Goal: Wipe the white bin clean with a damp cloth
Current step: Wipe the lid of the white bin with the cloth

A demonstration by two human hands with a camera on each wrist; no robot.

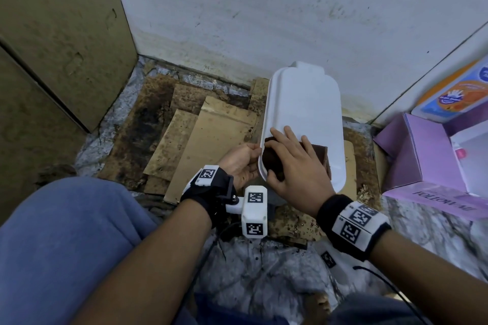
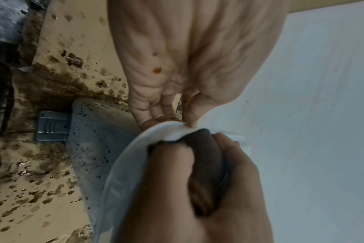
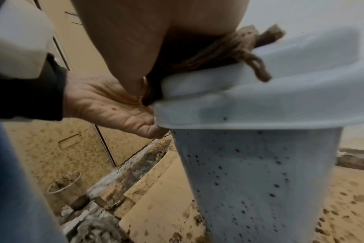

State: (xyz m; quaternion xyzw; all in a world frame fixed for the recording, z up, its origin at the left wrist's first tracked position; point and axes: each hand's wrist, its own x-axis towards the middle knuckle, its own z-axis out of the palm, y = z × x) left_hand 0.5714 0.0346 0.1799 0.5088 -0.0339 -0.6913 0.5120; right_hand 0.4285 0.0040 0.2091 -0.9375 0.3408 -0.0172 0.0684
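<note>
The white bin stands against the wall with its lid closed, and dark spots speckle its side. A brown damp cloth lies bunched on the lid's near left edge. My right hand lies over the cloth and holds it between thumb and fingers against the rim. My left hand grips the lid's left rim, its fingers under the rim and its thumb on top. Part of the cloth hangs over the lid's edge.
Stained cardboard sheets cover the wet floor to the left of the bin. A tall cardboard box stands at left and an open purple box at right. A dirty paper cup sits on the floor. The bin's pedal sticks out at floor level.
</note>
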